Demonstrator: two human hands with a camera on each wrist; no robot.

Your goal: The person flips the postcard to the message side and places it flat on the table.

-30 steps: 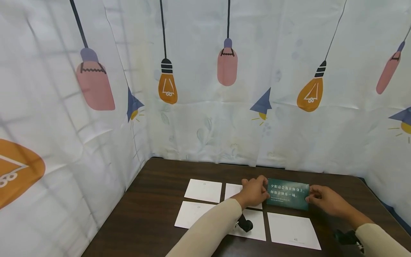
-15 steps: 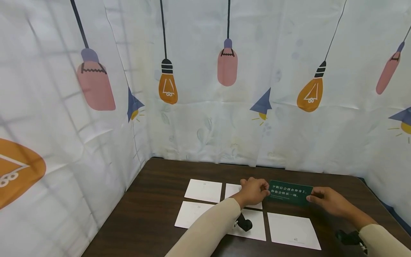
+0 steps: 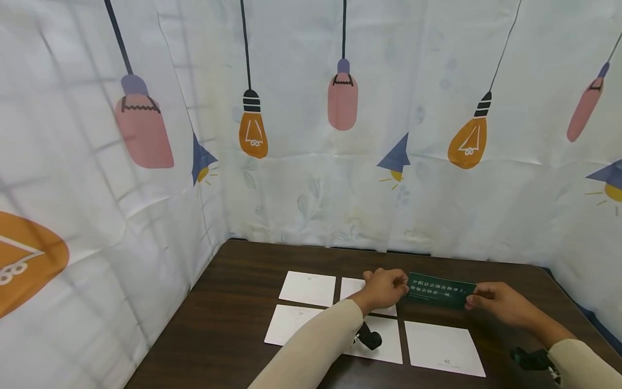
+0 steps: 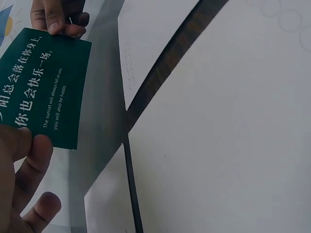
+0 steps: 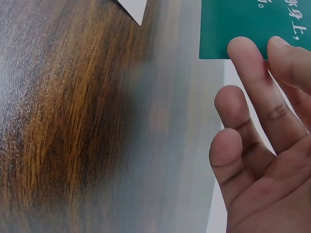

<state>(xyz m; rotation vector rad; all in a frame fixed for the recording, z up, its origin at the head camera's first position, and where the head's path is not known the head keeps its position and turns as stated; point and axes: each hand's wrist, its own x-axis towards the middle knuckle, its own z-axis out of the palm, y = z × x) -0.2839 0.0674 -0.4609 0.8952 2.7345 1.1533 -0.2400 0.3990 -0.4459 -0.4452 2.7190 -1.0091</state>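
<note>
A green card (image 3: 439, 290) with white printed text is held at both ends, near the back right of the table. My left hand (image 3: 384, 289) pinches its left end between thumb and finger. At the other end, my right hand (image 3: 500, 303) pinches it too. The left wrist view shows the text side of the card (image 4: 58, 97) between the two hands. In the right wrist view, thumb and index finger take the card's edge (image 5: 218, 29) while the other fingers of that hand stay loosely bent off it.
White cards lie in two rows on the dark wood table (image 3: 209, 324): one at the back left (image 3: 307, 289), another under my left hand, several in front, including a front-right card (image 3: 444, 348). A lamp-patterned curtain (image 3: 311, 189) hangs behind the table and on the left.
The green card has tilted and shifted slightly right, looking narrower from the head view. My right hand has moved a little right with it. The white cards have stayed in place.
</note>
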